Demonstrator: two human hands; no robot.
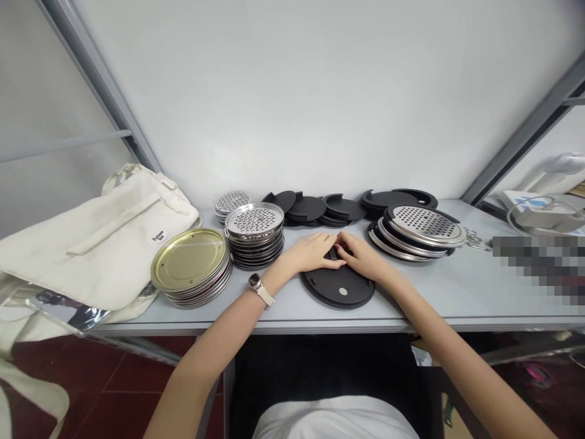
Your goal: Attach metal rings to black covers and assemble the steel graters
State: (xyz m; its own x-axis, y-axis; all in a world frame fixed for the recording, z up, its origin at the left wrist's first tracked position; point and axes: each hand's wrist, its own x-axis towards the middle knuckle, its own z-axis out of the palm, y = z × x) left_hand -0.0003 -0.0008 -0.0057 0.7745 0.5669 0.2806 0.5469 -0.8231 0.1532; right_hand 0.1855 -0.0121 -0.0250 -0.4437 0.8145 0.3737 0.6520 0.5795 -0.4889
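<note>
A black round plate (339, 291) lies flat near the front edge of the table, with a small silver disc (343, 291) set in its face and small raised bits near its rim. My left hand (316, 252) comes over its far left part, fingers bent and thumb pointing inward. From the other side my right hand (359, 256) meets it, thumb and fingers pinched at the plate's far part. Between the fingertips shows a narrow dark piece (333, 252); the fingers hide most of it, and I cannot tell if it is loose.
Stacked gold lids (189, 261) and perforated metal discs (255, 221) stand left. Black round trays (345, 207) line the wall. Right, grater-like discs (425, 224) are piled beside metal pieces (478, 239). A cream bag (100, 238) lies far left; a white device (539, 210) sits far right.
</note>
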